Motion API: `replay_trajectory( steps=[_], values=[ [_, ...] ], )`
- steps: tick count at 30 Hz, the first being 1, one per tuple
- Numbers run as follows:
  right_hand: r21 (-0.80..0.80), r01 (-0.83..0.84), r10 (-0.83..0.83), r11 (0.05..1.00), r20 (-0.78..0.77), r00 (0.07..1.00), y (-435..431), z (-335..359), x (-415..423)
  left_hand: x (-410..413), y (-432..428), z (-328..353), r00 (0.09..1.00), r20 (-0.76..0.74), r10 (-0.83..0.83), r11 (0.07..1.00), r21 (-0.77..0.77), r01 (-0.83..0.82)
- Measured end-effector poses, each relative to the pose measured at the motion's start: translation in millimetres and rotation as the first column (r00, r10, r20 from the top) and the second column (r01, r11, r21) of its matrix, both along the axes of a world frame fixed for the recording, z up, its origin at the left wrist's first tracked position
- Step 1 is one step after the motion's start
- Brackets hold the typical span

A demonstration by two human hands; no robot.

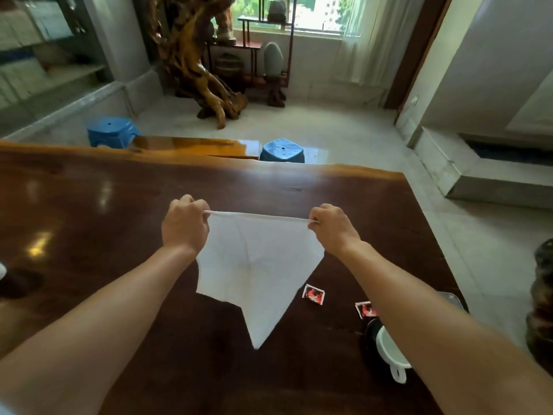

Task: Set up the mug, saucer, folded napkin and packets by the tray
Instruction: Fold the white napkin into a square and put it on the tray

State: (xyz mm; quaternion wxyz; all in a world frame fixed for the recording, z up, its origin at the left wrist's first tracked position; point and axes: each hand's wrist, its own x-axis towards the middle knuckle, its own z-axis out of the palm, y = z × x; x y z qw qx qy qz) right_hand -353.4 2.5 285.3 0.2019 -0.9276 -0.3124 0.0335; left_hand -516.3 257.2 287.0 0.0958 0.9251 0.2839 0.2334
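Both forearms extended, fingers (pixel 206 215) pinching napkin (pixel 257 265) taut.

Both bare forearms reach forward from the lower corners, roughly level with each other and angled slightly inward. The left hand (pixel 185 226) is curled into a loose fist, back toward the camera, fingers (pixel 200 205) pinched closed at its inner side. The right hand (pixel 335 227) mirrors it, knuckles up, fingers pinched closed.

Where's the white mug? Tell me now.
In the head view, the white mug sits low on the right of the table, partly hidden under the right forearm, just below a red packet.
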Motion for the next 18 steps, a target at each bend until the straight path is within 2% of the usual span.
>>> replay_trajectory(
  steps=[5, 10, 14, 18],
  values=[
    [-0.079, -0.024, 0.043, 0.997, 0.239, 0.97, 10, 43, 19, 24, 12, 43, 0.992, 0.123, -0.006, 0.993, 0.118, -0.008],
    [0.07, 0.069, -0.094, 0.995, 0.457, 0.885, 12, 85, 32, 43, 27, 89, 0.956, 0.289, -0.041, 0.983, 0.183, -0.014],
    [0.148, 0.079, -0.145, 0.986, 0.516, 0.844, 5, 94, 37, 35, 34, 102, 0.95, 0.31, -0.023, 0.98, 0.196, -0.04],
    [0.103, 0.063, -0.106, 0.993, 0.497, 0.861, -5, 74, 32, 12, 34, 84, 0.973, 0.229, 0.039, 0.961, 0.26, -0.099]
  ],
)
